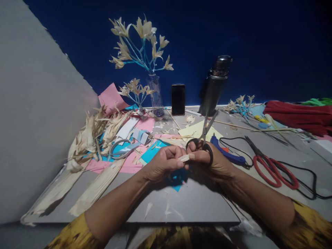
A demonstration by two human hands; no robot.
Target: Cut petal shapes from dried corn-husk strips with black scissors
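Between the fingertips of both hands is a small pale petal-shaped piece of corn husk point(184, 158). My left hand point(163, 160) pinches its left end, while the thumb and a finger of my right hand point(207, 159) touch its right end. Black-handled scissors point(204, 130) hang on the fingers of my right hand, blades pointing up and slightly parted. Below the hands, a blue paper piece point(177, 186) lies on the grey board point(121, 197). A few small husk petals point(148, 210) rest near the board's front edge.
Dried husks point(90, 135) are heaped at left beside a roll of tape point(120, 149). Husk flowers stand in a glass vase point(155, 95) at the back, near a phone point(178, 100) and a flask point(214, 86). At right lie a blue glue gun point(228, 154) and red-handled scissors point(275, 171).
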